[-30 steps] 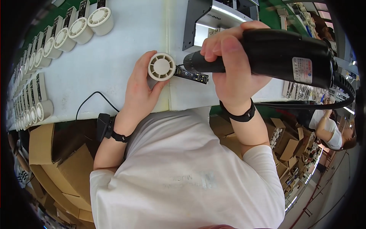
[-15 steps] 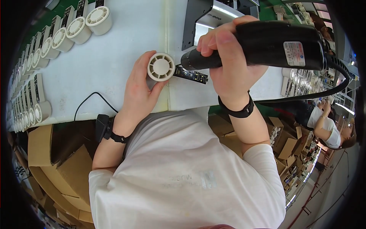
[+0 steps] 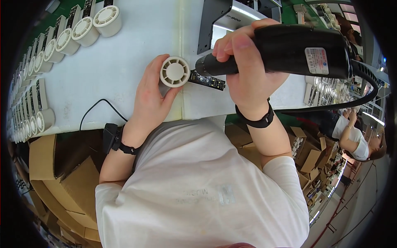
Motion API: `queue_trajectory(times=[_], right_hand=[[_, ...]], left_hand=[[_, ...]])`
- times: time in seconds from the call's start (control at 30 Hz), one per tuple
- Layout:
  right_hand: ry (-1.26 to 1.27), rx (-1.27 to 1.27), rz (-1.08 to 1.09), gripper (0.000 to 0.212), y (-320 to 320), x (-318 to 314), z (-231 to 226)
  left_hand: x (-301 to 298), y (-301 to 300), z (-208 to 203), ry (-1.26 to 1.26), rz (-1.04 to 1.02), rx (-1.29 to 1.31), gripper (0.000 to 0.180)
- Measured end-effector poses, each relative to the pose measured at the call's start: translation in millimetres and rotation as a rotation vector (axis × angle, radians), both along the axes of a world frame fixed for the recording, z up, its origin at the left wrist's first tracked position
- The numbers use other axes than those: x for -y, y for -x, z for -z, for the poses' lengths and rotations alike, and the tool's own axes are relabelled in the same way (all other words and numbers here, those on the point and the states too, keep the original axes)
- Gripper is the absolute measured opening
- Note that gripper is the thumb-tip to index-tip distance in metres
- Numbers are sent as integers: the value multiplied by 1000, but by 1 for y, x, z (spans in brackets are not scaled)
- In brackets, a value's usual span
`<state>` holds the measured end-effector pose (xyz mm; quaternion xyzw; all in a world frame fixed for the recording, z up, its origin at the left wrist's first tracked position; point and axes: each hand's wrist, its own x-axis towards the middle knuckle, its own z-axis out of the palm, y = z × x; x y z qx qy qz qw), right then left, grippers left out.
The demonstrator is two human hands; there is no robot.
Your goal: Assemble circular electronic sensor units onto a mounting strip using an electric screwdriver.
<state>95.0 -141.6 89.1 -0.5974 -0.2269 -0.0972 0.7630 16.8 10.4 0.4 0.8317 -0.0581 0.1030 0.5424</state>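
My left hand (image 3: 153,93) curls around a round white plastic part with a slotted, fan-like face (image 3: 175,72), its fingers and thumb on the rim. From under that part a dark narrow circuit board (image 3: 208,80) sticks out to the right, lying over the table. My right hand (image 3: 253,68) is wrapped round a black electric screwdriver (image 3: 300,49), held sideways. Its nose points left at the joint between the round part and the board. The fine tip is hard to make out there.
Rows of similar white parts with boards (image 3: 66,41) stand on the white table (image 3: 136,25) at the left. A grey metal machine (image 3: 231,20) stands at the back. The screwdriver's cable (image 3: 368,89) curves right. Open cardboard boxes (image 3: 78,186) sit below; another person (image 3: 351,134) works at far right.
The electric screwdriver and my right hand have shifted very slightly left, its rear end dipping a little. My left hand keeps the round part in the same place.
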Motion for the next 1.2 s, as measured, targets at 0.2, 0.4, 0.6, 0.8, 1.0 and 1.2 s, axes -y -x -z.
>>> queue_trajectory(times=[0.2, 0.4, 0.6, 0.8, 1.0, 1.2], right_hand=[[246, 164, -24, 18, 0, 3, 1], [200, 97, 9, 19, 3, -5, 3], [277, 134, 50, 23, 2, -4, 3], [-11, 57, 156, 26, 5, 21, -21], [1, 191, 306, 29, -18, 42, -35], [-1, 164, 307, 29, -20, 42, -32]], left_hand=[[0, 1, 1, -2, -7, -3, 64], [-1, 1, -1, -18, -18, -40, 62], [2, 1, -1, -6, -20, -38, 65], [2, 1, 2, -41, -14, -1, 65], [1, 1, -1, -43, -11, -14, 64], [1, 2, 0, -41, -3, -28, 64]])
